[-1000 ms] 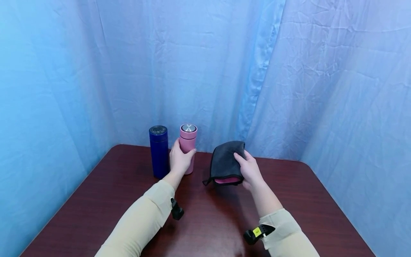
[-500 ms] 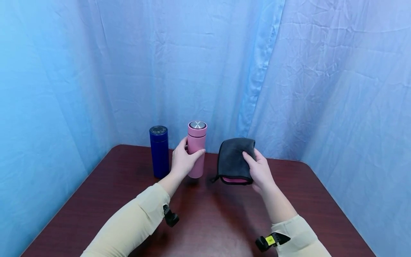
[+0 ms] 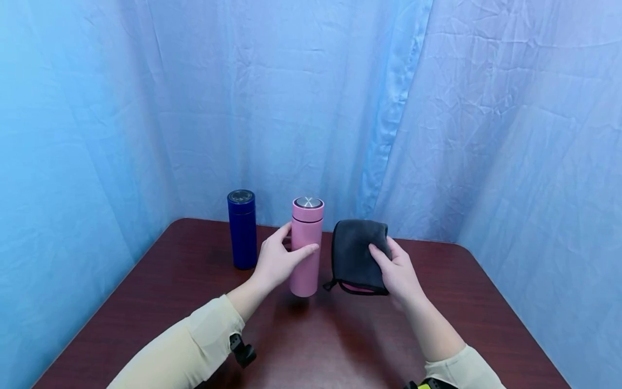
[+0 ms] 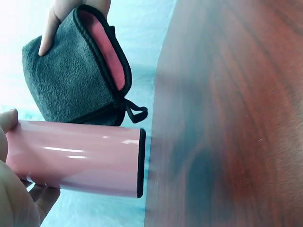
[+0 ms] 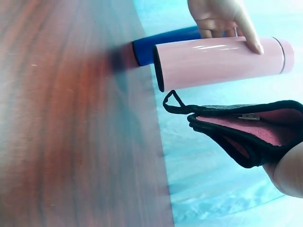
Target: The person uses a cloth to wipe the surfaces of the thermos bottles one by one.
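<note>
My left hand [image 3: 279, 262] grips a pink thermos bottle [image 3: 306, 270] round its middle, thumb across the front. The bottle is upright with a silver disc on its lid, and its base hangs above the table with a shadow below. In my right hand [image 3: 400, 270] is a folded grey cloth [image 3: 357, 254] with black edging and a pink inner side, pinched between thumb and fingers. A small black loop [image 5: 175, 104] hangs from the cloth's corner, close to the bottle's base in the right wrist view. The left wrist view shows the bottle's dark bottom rim [image 4: 141, 163].
A dark blue thermos bottle [image 3: 242, 237] stands upright on the reddish-brown wooden table [image 3: 160, 302], left of my left hand. Pale blue curtains [image 3: 311, 108] hang behind the table and along both sides.
My left hand has lifted the pink thermos bottle off the table and brought it right and nearer. My right hand has moved right with the cloth. The blue bottle has stayed in place.
</note>
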A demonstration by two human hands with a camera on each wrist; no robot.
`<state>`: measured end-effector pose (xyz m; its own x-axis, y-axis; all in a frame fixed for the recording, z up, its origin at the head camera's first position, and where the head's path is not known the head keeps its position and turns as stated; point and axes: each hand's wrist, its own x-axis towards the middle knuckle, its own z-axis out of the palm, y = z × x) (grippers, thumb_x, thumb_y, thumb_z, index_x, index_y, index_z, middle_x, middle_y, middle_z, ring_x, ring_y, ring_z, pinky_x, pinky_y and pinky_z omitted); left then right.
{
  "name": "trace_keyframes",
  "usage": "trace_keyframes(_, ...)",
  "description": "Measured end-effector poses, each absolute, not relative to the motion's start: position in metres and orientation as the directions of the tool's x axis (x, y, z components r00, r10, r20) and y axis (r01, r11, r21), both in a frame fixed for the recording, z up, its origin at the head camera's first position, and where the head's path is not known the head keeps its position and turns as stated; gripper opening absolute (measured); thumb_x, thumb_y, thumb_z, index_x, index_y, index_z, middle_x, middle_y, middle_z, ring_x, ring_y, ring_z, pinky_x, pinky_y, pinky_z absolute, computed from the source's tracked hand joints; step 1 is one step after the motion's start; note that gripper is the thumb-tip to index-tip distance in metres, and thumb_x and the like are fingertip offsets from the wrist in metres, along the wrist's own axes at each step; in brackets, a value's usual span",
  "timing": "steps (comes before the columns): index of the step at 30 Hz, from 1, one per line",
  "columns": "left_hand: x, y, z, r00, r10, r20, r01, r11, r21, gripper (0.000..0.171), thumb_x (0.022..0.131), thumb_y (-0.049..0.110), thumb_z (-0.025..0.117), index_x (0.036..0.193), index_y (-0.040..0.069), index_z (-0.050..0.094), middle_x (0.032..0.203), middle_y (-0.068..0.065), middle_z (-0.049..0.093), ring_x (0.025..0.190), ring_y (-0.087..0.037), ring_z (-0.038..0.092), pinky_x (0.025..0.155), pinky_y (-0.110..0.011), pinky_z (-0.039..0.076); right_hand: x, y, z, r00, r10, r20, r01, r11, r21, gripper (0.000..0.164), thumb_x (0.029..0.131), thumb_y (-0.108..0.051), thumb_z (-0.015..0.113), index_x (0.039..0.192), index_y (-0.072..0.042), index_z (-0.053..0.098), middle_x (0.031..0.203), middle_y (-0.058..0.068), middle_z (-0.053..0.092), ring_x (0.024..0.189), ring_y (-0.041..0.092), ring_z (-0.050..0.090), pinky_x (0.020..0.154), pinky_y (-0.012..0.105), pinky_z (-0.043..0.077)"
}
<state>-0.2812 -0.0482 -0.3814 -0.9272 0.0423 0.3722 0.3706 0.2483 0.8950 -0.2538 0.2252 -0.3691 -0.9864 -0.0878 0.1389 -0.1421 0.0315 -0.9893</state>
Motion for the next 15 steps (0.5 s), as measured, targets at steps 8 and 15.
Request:
trace_keyframes(8, -0.266, -0.041, -0.383, -0.913, 0.091, 0.398, 0.408, 0.236, 0.882, 0.058, 0.082, 0.042, 0.086, 0.131, 0.020, 0.067, 0.114, 0.004, 0.069, 0.096, -0.015, 0.070, 0.081, -0.035, 0.059, -0.232, 0.210, -0.381, -0.944, -0.165, 0.285, -0.311, 0.164, -0.936, 0.035, 0.106, -0.028, 0.058, 0.139, -0.015, 0.058, 0.131, 0.012, 0.063, 0.111, 0.025, 0.067, 0.089, 0.038, 0.057)
trace_keyframes(15, -0.257, -0.033, -0.378, -0.885, 0.152, 0.440, 0.463, 0.187, 0.867, 0.056, 0.083, 0.036, 0.086, 0.132, 0.017, 0.067, 0.109, 0.000, 0.069, 0.096, -0.018, 0.071, 0.081, -0.035, 0.059, -0.218, 0.189, -0.377, -0.873, -0.161, 0.461, -0.481, 0.115, -0.869, 0.033, 0.108, -0.018, 0.052, 0.140, -0.012, 0.058, 0.130, 0.012, 0.062, 0.116, 0.026, 0.063, 0.094, 0.033, 0.054)
